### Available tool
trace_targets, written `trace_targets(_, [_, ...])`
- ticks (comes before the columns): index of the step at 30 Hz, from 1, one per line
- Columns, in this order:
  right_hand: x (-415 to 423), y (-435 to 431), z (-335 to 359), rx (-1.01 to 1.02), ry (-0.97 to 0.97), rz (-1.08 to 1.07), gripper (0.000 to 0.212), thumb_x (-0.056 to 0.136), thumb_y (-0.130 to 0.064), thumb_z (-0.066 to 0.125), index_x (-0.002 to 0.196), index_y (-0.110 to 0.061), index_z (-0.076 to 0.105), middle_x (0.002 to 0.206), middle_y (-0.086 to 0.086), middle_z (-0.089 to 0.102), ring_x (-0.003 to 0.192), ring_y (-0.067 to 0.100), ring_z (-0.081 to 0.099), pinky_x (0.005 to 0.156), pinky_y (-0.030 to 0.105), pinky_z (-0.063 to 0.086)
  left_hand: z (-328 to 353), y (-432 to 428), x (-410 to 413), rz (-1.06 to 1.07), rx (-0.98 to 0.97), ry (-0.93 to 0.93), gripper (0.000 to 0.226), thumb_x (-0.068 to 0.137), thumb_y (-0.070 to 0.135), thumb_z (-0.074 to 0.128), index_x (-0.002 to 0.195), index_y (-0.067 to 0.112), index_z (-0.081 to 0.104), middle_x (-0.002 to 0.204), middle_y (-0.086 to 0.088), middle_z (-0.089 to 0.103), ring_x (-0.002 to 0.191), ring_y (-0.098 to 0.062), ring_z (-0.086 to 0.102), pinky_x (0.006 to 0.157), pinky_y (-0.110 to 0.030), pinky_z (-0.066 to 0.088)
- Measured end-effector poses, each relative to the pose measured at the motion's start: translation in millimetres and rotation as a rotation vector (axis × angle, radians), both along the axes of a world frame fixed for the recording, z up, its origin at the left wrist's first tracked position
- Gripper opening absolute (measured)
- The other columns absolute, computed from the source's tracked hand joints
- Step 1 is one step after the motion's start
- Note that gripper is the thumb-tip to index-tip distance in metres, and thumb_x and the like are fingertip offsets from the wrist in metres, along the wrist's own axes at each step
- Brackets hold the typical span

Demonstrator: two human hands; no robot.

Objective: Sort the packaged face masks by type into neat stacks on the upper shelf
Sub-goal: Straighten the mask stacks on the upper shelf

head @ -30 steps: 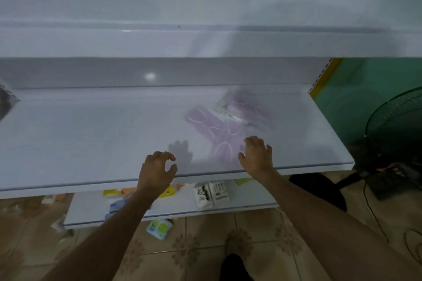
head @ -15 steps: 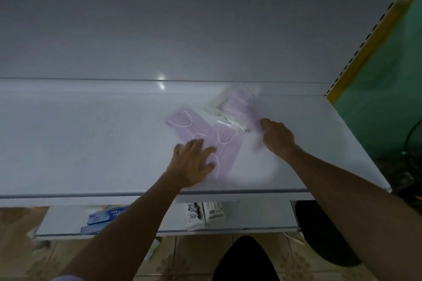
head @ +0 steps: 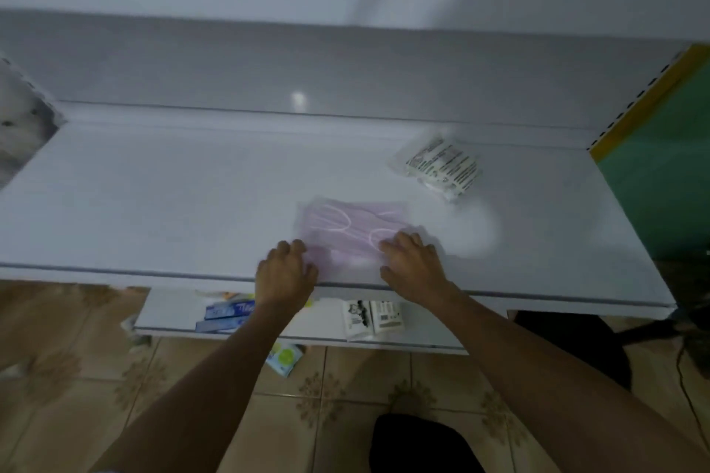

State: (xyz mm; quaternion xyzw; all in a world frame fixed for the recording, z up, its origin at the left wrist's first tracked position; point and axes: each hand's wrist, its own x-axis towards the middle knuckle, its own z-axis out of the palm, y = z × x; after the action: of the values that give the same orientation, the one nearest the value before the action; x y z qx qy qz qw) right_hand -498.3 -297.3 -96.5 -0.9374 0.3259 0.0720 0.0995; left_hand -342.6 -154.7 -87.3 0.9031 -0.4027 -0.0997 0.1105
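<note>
1. Resting on the pink mask packs (head: 353,228) at the upper shelf's (head: 153,203) front edge, right hand (head: 413,265) fingers lie spread.
2. Opposite, left hand (head: 284,273) fingers bend at the packs' edge; grip unclear.
3. Rear right lies a white printed pack (head: 442,165).

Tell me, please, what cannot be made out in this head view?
Head view throughout.
Count of pink masks: motion blur; left hand and right hand cover the near edge.
Left hand's hold, gripping or pressing: blurred.
Print on the white packet: blurred, too small.
Boxes on the lower shelf: partly hidden by the upper shelf.

Print on white packet (head: 442,165) illegible
</note>
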Motion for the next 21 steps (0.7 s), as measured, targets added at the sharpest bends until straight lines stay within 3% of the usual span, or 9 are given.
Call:
trace_targets(2, [8, 4, 2, 0.095, 0.034, -0.078, 0.052, 0.09, -0.05, 0.046, 0.135, -0.025, 0.042, 0.143, 0.008, 0.03, 0.133, 0.028, 0.025, 0.106, 0.044, 0.026, 1, 20, 11, 0.251, -0.062, 0.059, 0.032, 0.087, 0.022, 0.055, 0.108, -0.001, 0.055, 0.109, -0.023, 0.054, 0.104, -0.041, 0.052, 0.083, -0.045, 0.043])
trace_targets(5, [22, -6, 12, 0.103, -0.038, -0.214, 0.045, 0.093, -0.046, 0.043, 0.132, -0.024, 0.047, 0.148, 0.015, 0.022, 0.137, 0.033, 0.02, 0.111, 0.05, 0.02, -2, 41, 26, 0.614, -0.147, 0.287, 0.035, 0.088, 0.023, 0.055, 0.108, -0.006, 0.051, 0.111, -0.027, 0.053, 0.106, -0.043, 0.052, 0.085, -0.046, 0.043])
trace_targets(7, [30, -17, 18, 0.084, -0.063, -0.286, 0.053, 0.095, -0.04, 0.044, 0.143, -0.021, 0.033, 0.153, 0.019, 0.013, 0.14, 0.035, 0.017, 0.112, 0.051, 0.018, -3, 48, 33, 0.706, -0.191, 0.575, 0.035, 0.092, 0.026, 0.051, 0.108, -0.005, 0.051, 0.099, -0.024, 0.06, 0.097, -0.038, 0.059, 0.083, -0.043, 0.047])
trace_targets(10, [42, -32, 19, 0.187, 0.059, -0.297, 0.064, 0.094, -0.038, 0.048, 0.148, -0.02, 0.019, 0.154, 0.014, 0.019, 0.138, 0.036, 0.023, 0.109, 0.05, 0.024, 5, 46, 32, 0.781, -0.405, 1.079, 0.028, 0.097, 0.026, 0.047, 0.084, 0.003, 0.056, 0.076, -0.012, 0.057, 0.069, -0.025, 0.059, 0.063, -0.034, 0.049])
trace_targets(12, [50, -31, 17, 0.248, 0.076, -0.236, 0.062, 0.09, -0.031, 0.052, 0.146, -0.021, 0.027, 0.15, 0.008, 0.03, 0.134, 0.034, 0.03, 0.107, 0.047, 0.031, 6, 42, 32, 0.776, -0.442, 1.117, 0.029, 0.097, 0.023, 0.047, 0.078, 0.004, 0.055, 0.074, -0.01, 0.057, 0.066, -0.02, 0.058, 0.06, -0.027, 0.047])
trace_targets(16, [63, -6, 8, 0.324, -0.068, -0.043, 0.066, 0.082, -0.014, 0.058, 0.143, -0.02, 0.036, 0.151, 0.005, 0.031, 0.139, 0.026, 0.026, 0.113, 0.034, 0.025, -1, 40, 42, 0.716, -0.421, 0.967, 0.037, 0.09, 0.027, 0.06, 0.108, -0.005, 0.057, 0.084, -0.011, 0.058, 0.076, -0.023, 0.057, 0.064, -0.031, 0.048])
trace_targets(19, [72, 12, 6, 0.425, -0.18, -0.023, 0.076, 0.082, -0.003, 0.057, 0.149, -0.011, 0.021, 0.157, 0.008, 0.014, 0.145, 0.021, 0.013, 0.114, 0.025, 0.012, -2, 46, 44, 0.687, -0.401, 0.921, 0.04, 0.077, 0.023, 0.075, 0.101, -0.003, 0.059, 0.08, -0.01, 0.051, 0.074, -0.023, 0.05, 0.058, -0.03, 0.04])
trace_targets(21, [78, 16, 5, 0.391, -0.241, -0.089, 0.089, 0.08, -0.007, 0.064, 0.15, -0.01, 0.01, 0.159, 0.009, 0.002, 0.146, 0.023, 0.004, 0.115, 0.027, 0.011, -5, 47, 45, 0.644, -0.412, 0.868, 0.037, 0.064, 0.025, 0.078, 0.087, 0.005, 0.057, 0.083, -0.011, 0.052, 0.08, -0.022, 0.049, 0.066, -0.033, 0.041])
